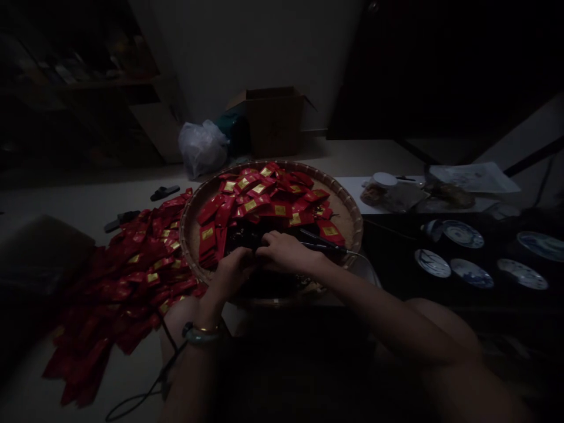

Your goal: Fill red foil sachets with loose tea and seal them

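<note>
A wide round woven bamboo tray (355, 226) holds a heap of small red packets (264, 188) with gold labels, and dark loose material (242, 232) lies near its front. My left hand (235, 265) and my right hand (282, 249) meet over this dark material. The fingers of both are bent in and close together; what they hold, if anything, is hidden by the hands and the dim light. Just right of my right hand rests a black two-armed tool (324, 242), like a hair straightener, with a pale cord. A bangle (201, 335) circles my left wrist.
More red packets (127, 282) spill across the floor at left, near dark slippers (165, 192). Behind the tray stand a white plastic bag (202, 147) and an open cardboard box (277, 123). At right, patterned plates (462, 234) sit on a dark surface; a black cable (150, 393) runs lower left.
</note>
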Demonstrator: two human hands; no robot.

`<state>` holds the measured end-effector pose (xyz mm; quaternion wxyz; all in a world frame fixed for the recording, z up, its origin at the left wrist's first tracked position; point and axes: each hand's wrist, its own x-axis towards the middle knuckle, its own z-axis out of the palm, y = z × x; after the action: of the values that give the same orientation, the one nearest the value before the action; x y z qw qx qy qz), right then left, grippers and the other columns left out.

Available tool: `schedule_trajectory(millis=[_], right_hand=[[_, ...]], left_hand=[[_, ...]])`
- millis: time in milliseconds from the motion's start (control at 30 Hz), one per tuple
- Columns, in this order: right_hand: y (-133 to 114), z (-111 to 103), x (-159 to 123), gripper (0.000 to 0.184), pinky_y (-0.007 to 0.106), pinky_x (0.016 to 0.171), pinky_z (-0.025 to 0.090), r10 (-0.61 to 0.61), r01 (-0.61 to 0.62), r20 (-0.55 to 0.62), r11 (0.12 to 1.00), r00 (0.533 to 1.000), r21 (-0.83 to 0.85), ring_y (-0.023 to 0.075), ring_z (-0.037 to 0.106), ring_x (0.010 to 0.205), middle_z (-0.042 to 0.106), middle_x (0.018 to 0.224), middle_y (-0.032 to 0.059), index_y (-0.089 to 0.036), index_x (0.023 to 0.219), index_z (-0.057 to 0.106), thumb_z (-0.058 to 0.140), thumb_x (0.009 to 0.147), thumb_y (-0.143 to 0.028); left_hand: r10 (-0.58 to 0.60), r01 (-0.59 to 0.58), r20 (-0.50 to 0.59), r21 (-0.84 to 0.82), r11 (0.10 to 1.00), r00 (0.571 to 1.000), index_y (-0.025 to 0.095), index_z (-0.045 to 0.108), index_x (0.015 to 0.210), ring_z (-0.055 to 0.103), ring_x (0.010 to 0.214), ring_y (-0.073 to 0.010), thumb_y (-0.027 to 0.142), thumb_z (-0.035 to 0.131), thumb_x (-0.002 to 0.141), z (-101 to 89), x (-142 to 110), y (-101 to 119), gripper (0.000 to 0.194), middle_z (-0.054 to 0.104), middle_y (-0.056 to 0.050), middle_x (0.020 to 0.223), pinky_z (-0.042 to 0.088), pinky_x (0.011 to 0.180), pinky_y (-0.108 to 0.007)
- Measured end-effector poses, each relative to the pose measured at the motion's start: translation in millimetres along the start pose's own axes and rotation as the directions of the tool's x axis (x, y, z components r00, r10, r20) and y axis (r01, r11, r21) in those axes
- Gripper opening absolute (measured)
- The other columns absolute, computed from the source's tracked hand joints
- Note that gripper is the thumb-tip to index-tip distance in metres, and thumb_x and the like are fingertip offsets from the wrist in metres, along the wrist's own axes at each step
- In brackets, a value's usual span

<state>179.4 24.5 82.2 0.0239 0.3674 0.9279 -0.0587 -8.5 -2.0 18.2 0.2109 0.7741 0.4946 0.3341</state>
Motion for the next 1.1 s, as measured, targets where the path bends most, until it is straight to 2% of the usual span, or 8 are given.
schedule_trajectory(millis=[100, 233, 367, 567, 733, 867, 967, 1100], right_hand=[[-3.6, -0.2, 4.3, 0.025, 0.034, 0.076, 0.045, 0.017, -0.016, 0.077, 1.000, 0.997, -0.007, 0.0268, 0.053, 0.100, 0.059, 0.104, 0.0119, -0.024, 0.105, 0.069, 0.057, 0.086, -0.034], [-2.6, -10.7, 0.4, 0.025, 0.033, 0.078, 0.044, -0.011, 0.011, 0.024, 1.000, 1.000, 0.001, 0.0262, 0.051, 0.101, 0.057, 0.109, 0.0115, -0.023, 0.107, 0.068, 0.057, 0.086, -0.032], [-0.9, -14.8, -3.1, 0.028, 0.036, 0.082, 0.044, 0.005, -0.005, -0.023, 1.000, 1.000, 0.001, 0.0270, 0.050, 0.104, 0.056, 0.112, 0.0123, -0.022, 0.111, 0.066, 0.058, 0.086, -0.030], [-5.7, -9.8, 3.4, 0.023, 0.036, 0.079, 0.045, 0.017, -0.018, 0.083, 1.000, 0.996, 0.012, 0.0283, 0.050, 0.104, 0.058, 0.107, 0.0132, -0.021, 0.103, 0.069, 0.058, 0.085, -0.030], [-3.0, -13.3, 0.3, 0.029, 0.035, 0.082, 0.045, 0.026, -0.024, -0.073, 0.999, 0.997, 0.038, 0.0247, 0.049, 0.103, 0.054, 0.113, 0.0121, -0.019, 0.112, 0.063, 0.060, 0.085, -0.027], [-6.5, -3.8, 5.6, 0.029, 0.039, 0.083, 0.045, -0.027, 0.027, -0.004, 0.999, 1.000, 0.034, 0.0291, 0.048, 0.109, 0.055, 0.111, 0.0134, -0.023, 0.112, 0.065, 0.058, 0.086, -0.034], [-8.6, 0.7, 7.1, 0.028, 0.040, 0.081, 0.046, -0.027, 0.026, 0.027, 0.998, 0.999, 0.055, 0.0297, 0.049, 0.108, 0.056, 0.108, 0.0143, -0.023, 0.112, 0.066, 0.055, 0.088, -0.032], [-0.9, -1.3, -0.9, 0.027, 0.038, 0.084, 0.046, -0.042, 0.066, -0.123, 0.977, 0.992, 0.203, 0.0258, 0.052, 0.105, 0.057, 0.111, 0.0127, -0.020, 0.112, 0.065, 0.059, 0.086, -0.027]], left_hand=[[-0.073, 0.072, -0.024, -0.032, 0.997, 0.997, 0.022, 0.054, 0.095, 0.066, 0.076, -0.0161, 0.021, 0.066, 0.073, 0.8, 0.6, 1.2, 0.025, 0.067, 0.001, 0.084, 0.051, 0.067, -0.025], [-0.145, 0.143, -0.053, -0.043, 0.989, 0.988, 0.023, 0.051, 0.098, 0.068, 0.078, -0.0182, 0.024, 0.069, 0.071, -0.6, 0.4, 1.5, 0.033, 0.067, 0.001, 0.085, 0.052, 0.066, -0.026], [-0.140, 0.138, -0.062, -0.033, 0.990, 0.988, 0.023, 0.050, 0.098, 0.068, 0.077, -0.0186, 0.025, 0.070, 0.071, 0.1, 0.5, -0.2, 0.034, 0.067, 0.001, 0.083, 0.052, 0.064, -0.027], [-0.145, 0.139, -0.062, -0.091, 0.986, 0.988, 0.022, 0.049, 0.098, 0.069, 0.080, -0.0193, 0.025, 0.072, 0.069, 3.2, 0.5, -2.2, 0.037, 0.069, -0.002, 0.088, 0.053, 0.068, -0.028], [-0.160, 0.151, -0.078, -0.109, 0.982, 0.984, 0.022, 0.049, 0.099, 0.069, 0.079, -0.0199, 0.028, 0.071, 0.070, 1.6, -0.5, -2.5, 0.037, 0.069, -0.002, 0.086, 0.054, 0.066, -0.028], [-0.145, 0.134, -0.078, -0.130, 0.982, 0.986, 0.022, 0.049, 0.098, 0.070, 0.082, -0.0204, 0.030, 0.070, 0.071, 3.0, 0.6, -1.8, 0.035, 0.071, -0.003, 0.089, 0.054, 0.068, -0.029], [-0.149, 0.136, -0.070, -0.157, 0.978, 0.986, 0.022, 0.052, 0.100, 0.070, 0.086, -0.0208, 0.030, 0.070, 0.070, 3.2, 1.4, -1.5, 0.036, 0.072, -0.004, 0.092, 0.055, 0.072, -0.030], [-0.155, 0.149, -0.021, -0.157, 0.976, 0.988, 0.022, 0.060, 0.101, 0.069, 0.086, -0.0206, 0.028, 0.068, 0.071, 0.6, 1.2, -1.1, 0.031, 0.073, -0.004, 0.094, 0.054, 0.074, -0.030]])
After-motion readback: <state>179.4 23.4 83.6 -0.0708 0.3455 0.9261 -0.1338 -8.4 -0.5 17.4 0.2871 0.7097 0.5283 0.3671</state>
